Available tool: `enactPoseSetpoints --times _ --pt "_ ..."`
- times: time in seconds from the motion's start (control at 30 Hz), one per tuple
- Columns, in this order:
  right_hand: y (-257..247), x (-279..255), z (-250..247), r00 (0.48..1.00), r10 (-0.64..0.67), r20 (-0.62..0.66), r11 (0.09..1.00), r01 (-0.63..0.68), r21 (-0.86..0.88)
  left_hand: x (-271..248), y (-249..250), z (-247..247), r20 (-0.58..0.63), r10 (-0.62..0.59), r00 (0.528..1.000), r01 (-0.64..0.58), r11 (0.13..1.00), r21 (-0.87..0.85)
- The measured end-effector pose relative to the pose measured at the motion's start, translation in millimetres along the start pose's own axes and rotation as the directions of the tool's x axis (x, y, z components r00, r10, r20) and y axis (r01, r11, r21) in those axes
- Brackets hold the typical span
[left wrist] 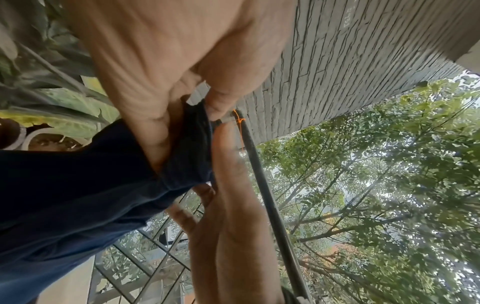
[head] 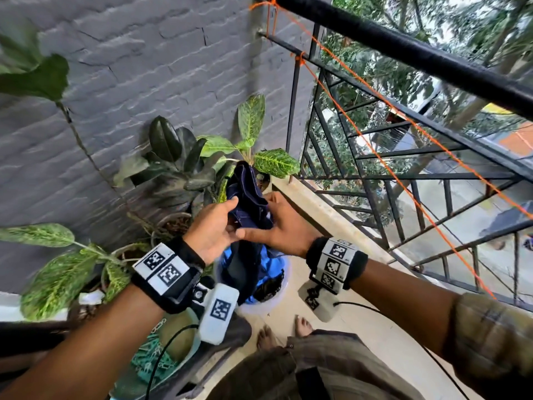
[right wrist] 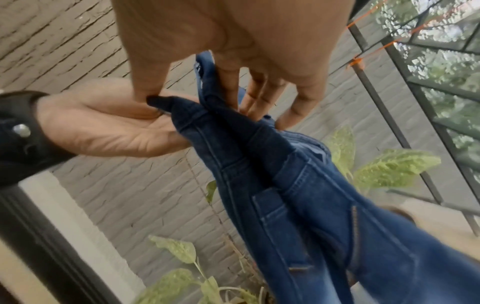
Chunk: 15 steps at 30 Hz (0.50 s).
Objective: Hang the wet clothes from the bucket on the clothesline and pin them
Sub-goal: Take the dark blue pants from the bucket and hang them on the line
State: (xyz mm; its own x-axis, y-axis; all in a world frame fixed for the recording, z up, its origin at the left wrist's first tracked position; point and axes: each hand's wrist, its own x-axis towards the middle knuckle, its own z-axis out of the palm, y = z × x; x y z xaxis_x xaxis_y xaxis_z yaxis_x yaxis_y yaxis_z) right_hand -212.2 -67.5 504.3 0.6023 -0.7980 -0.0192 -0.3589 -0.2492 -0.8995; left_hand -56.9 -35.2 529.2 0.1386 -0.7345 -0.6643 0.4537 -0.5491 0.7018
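Balcony railing (head: 375, 177), both hands gripping jeans (head: 249, 197), bucket (head: 271, 287) below

The white-rimmed bucket (head: 284, 287) sits mostly hidden behind the dark blue denim jeans (head: 251, 203), whose legs run off the right wrist picture's bottom edge (clothes beneath unreadable).

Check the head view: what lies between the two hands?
A bunched fold of the dark blue jeans, gripped by left hand and right hand; head view shows it.
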Motion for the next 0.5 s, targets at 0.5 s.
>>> enactPoseSetpoints --times 0.5 --pt "3.1 5.2 -38.9 0.989 -0.079 0.128 0.988 0.095 -0.123 -23.6 13.8 -35.6 0.627 0.491 0.605 -0.599 -0.238 0.765"
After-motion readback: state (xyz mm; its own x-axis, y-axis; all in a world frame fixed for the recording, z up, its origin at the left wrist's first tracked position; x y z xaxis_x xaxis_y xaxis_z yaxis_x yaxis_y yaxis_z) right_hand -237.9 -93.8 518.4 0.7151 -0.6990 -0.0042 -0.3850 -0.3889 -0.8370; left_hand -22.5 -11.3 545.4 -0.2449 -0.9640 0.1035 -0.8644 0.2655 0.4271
